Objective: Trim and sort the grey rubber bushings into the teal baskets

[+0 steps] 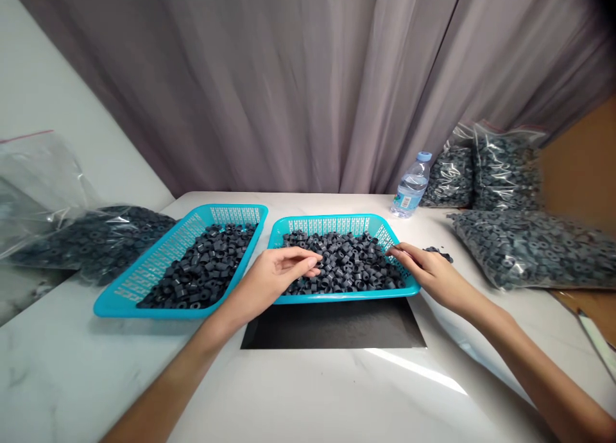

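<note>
Small dark grey ring-shaped plastic pieces (346,257) fill a turquoise basket (337,296) in the middle of the table. Over its left front part is my left hand (276,273), thumb and fingertips drawn together; whether a piece sits between them I cannot make out. My right hand (426,269) reaches across the basket's right rim, its fingers pressed together, their tips by the inner wall. What those fingers hold, if anything, is too small to tell. To the left, a second turquoise basket (103,305) holds more of the same pieces.
A black flat sheet (334,327) lies under the front of the middle basket. A water bottle (411,186) stands behind right. Bulging clear bags of pieces lie at right (534,250) and left (115,237). A few loose pieces (443,255) lie beyond my right hand.
</note>
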The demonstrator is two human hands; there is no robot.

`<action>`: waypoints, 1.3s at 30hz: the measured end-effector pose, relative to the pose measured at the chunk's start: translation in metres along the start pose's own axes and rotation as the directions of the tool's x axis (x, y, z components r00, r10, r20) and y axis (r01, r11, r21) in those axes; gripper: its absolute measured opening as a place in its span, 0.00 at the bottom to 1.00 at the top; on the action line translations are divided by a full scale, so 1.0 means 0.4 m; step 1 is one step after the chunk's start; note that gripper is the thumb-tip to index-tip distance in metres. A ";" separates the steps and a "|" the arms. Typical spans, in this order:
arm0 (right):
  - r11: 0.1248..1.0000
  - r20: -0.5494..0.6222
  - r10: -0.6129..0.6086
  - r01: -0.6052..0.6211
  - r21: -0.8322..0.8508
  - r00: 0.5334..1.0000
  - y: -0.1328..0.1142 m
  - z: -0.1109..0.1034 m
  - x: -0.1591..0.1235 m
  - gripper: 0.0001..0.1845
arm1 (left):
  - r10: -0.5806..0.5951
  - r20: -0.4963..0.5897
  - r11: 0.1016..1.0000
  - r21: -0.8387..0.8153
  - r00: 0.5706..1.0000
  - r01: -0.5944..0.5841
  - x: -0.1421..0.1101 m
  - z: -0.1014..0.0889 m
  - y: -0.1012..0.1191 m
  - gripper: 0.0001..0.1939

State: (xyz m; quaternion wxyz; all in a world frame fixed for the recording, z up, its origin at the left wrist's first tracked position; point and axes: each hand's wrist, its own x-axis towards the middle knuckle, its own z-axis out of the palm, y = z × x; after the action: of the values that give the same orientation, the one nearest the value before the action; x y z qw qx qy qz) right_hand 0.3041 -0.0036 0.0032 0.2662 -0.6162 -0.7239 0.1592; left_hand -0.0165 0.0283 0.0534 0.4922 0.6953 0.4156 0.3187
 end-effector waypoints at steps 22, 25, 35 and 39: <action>1.000 0.020 0.014 -0.014 0.002 1.000 0.002 -0.001 -0.004 0.23 | 0.002 0.146 0.974 -0.225 0.989 0.032 -0.023 0.038 0.038 0.10; 1.000 0.020 -0.007 0.007 0.001 1.000 0.006 -0.001 -0.004 0.23 | -0.010 0.211 0.941 -0.329 0.978 0.080 -0.026 0.037 0.048 0.10; 0.999 -0.026 -0.043 0.042 -0.023 0.999 -0.005 -0.004 -0.005 0.22 | 0.014 0.259 0.897 -0.430 0.966 0.102 -0.030 0.021 0.035 0.09; 0.999 -0.021 -0.048 0.048 -0.024 0.999 -0.008 -0.004 -0.006 0.22 | -0.006 0.209 0.936 -0.343 0.978 0.079 -0.021 0.016 0.033 0.12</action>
State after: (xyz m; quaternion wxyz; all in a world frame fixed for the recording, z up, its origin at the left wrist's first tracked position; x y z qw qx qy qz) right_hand 0.3026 -0.0067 0.0056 0.2704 -0.6034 -0.7374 0.1378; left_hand -0.0114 0.0159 0.0635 0.6545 0.6168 0.3149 0.3034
